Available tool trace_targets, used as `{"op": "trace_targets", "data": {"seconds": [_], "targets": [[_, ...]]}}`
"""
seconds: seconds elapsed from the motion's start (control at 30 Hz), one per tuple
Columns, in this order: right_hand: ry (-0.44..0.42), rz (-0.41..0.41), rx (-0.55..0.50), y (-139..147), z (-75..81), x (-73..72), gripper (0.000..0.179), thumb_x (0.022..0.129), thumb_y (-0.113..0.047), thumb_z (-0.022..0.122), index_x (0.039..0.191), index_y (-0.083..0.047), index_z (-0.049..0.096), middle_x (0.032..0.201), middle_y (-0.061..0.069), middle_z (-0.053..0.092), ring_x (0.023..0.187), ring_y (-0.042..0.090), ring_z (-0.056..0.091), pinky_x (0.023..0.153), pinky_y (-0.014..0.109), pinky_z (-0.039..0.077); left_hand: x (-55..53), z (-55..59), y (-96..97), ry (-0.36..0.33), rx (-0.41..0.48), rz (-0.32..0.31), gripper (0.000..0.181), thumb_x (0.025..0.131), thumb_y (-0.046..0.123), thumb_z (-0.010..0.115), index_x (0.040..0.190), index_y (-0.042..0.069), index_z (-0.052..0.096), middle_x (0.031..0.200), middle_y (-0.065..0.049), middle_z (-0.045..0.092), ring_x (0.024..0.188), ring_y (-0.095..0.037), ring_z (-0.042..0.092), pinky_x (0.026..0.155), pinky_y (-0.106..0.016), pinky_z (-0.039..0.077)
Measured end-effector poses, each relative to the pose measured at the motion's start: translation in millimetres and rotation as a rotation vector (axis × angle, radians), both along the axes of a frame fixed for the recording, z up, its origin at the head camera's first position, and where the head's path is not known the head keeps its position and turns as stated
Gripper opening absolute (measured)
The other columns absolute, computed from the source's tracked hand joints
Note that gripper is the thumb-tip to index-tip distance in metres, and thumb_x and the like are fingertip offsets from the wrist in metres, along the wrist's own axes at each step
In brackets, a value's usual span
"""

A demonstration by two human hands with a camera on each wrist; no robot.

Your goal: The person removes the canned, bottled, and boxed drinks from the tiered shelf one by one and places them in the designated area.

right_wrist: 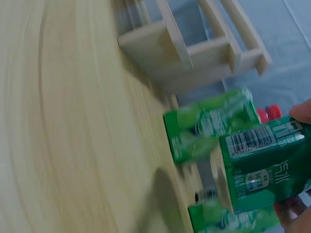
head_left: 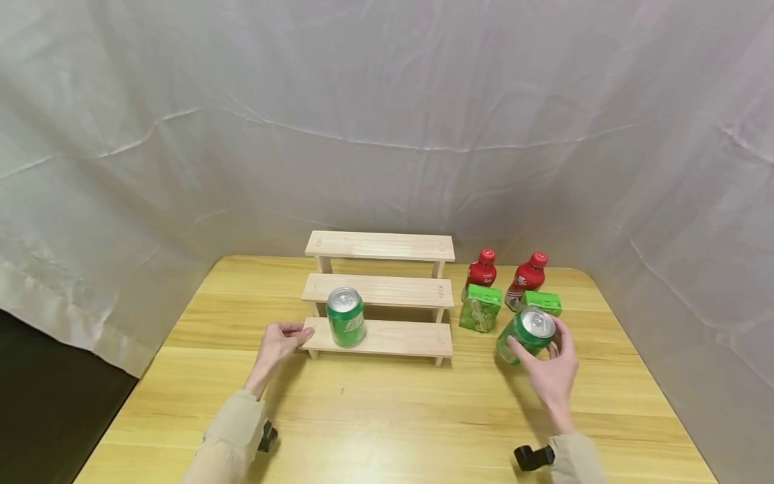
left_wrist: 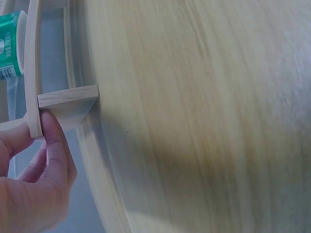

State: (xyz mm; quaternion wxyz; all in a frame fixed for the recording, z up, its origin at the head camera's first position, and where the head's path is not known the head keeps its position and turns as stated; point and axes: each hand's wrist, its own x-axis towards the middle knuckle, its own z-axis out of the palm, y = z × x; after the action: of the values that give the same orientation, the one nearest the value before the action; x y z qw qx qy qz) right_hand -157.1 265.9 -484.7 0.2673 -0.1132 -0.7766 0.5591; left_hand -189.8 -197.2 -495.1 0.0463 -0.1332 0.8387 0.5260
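My left hand [head_left: 279, 344] pinches the left end of the lowest board of a three-step wooden shelf [head_left: 393, 338]; in the left wrist view, thumb and fingers [left_wrist: 56, 150] clasp the board's end beside its leg. A green soda can [head_left: 345, 317] stands upright on that lowest step, towards the left. My right hand [head_left: 553, 366] grips a second green can [head_left: 525, 335], tilted, at the right of the table. The right wrist view shows this can [right_wrist: 267, 165] raised off the tabletop, its barcode side visible and its shadow on the wood.
Two red-capped bottles [head_left: 482, 269] [head_left: 528, 279] stand at the back right. Two green drink cartons [head_left: 480, 309] [head_left: 542, 302] stand in front of them, the right one partly behind the held can. A pale curtain [head_left: 387, 134] hangs behind the wooden table [head_left: 375, 417].
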Motion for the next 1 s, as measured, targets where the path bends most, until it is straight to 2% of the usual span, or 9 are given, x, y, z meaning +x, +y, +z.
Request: {"op": "trace_targets", "data": {"seconds": [0.13, 0.33, 0.43, 0.57, 0.7, 0.83, 1.0], "targets": [[-0.074, -0.059, -0.002, 13.5, -3.6, 2.5, 0.08, 0.074, -0.001, 0.086, 0.145, -0.01, 0.048, 0.117, -0.026, 0.05, 0.11, -0.006, 0.048, 0.111, 0.028, 0.047, -0.3, 0.2, 0.0, -0.006, 0.001, 0.003, 0.042, 0.093, 0.02, 0.071, 0.12, -0.012, 0.064, 0.116, -0.03, 0.069, 0.092, -0.023, 0.068, 0.08, -0.027, 0.058], [-0.147, -0.104, -0.011, 24.8, -7.9, 3.1, 0.078, 0.077, -0.006, 0.086, 0.145, -0.016, 0.049, 0.124, -0.017, 0.053, 0.112, -0.004, 0.048, 0.112, 0.034, 0.048, 0.9, 0.4, -0.6, -0.005, -0.015, -0.008, 0.042, 0.094, 0.02, 0.07, 0.12, -0.013, 0.063, 0.116, -0.031, 0.069, 0.095, -0.026, 0.068, 0.08, -0.028, 0.058], [-0.167, -0.102, -0.007, 27.9, -9.2, 2.9, 0.077, 0.078, -0.007, 0.085, 0.146, -0.015, 0.049, 0.126, -0.014, 0.054, 0.112, -0.004, 0.048, 0.113, 0.039, 0.048, 0.8, -0.1, -0.8, -0.005, -0.018, -0.007, 0.042, 0.094, 0.02, 0.07, 0.12, -0.012, 0.064, 0.116, -0.03, 0.069, 0.096, -0.027, 0.068, 0.08, -0.027, 0.058], [-0.19, -0.089, 0.013, 30.7, -11.1, 1.4, 0.076, 0.079, -0.006, 0.084, 0.146, -0.011, 0.048, 0.126, -0.013, 0.054, 0.11, -0.006, 0.047, 0.111, 0.038, 0.049, 0.5, -0.3, -0.4, -0.005, -0.019, -0.002, 0.042, 0.094, 0.021, 0.07, 0.12, -0.012, 0.064, 0.117, -0.03, 0.069, 0.098, -0.028, 0.068, 0.081, -0.027, 0.058], [-0.21, -0.076, 0.007, 32.5, -12.6, -0.2, 0.077, 0.08, -0.005, 0.084, 0.147, -0.01, 0.046, 0.133, -0.003, 0.054, 0.113, -0.004, 0.047, 0.113, 0.043, 0.047, 1.5, 0.0, 0.2, -0.007, -0.01, -0.005, 0.042, 0.095, 0.02, 0.07, 0.121, -0.012, 0.063, 0.118, -0.031, 0.068, 0.099, -0.029, 0.068, 0.082, -0.028, 0.058], [-0.23, -0.071, 0.012, 33.6, -13.5, -1.8, 0.078, 0.08, -0.004, 0.083, 0.148, -0.01, 0.044, 0.142, 0.01, 0.054, 0.118, 0.002, 0.049, 0.114, 0.047, 0.045, 1.7, -0.4, 0.3, -0.005, -0.001, -0.006, 0.042, 0.095, 0.02, 0.07, 0.121, -0.013, 0.063, 0.118, -0.031, 0.068, 0.099, -0.028, 0.067, 0.082, -0.028, 0.058], [-0.247, -0.057, 0.038, 34.4, -12.6, -4.0, 0.079, 0.081, -0.005, 0.082, 0.149, -0.009, 0.042, 0.147, 0.017, 0.053, 0.124, 0.015, 0.05, 0.113, 0.052, 0.045, 1.9, 0.3, 0.2, -0.008, 0.002, -0.004, 0.044, 0.095, 0.021, 0.07, 0.121, -0.013, 0.062, 0.119, -0.031, 0.067, 0.101, -0.03, 0.067, 0.084, -0.029, 0.058]]}}
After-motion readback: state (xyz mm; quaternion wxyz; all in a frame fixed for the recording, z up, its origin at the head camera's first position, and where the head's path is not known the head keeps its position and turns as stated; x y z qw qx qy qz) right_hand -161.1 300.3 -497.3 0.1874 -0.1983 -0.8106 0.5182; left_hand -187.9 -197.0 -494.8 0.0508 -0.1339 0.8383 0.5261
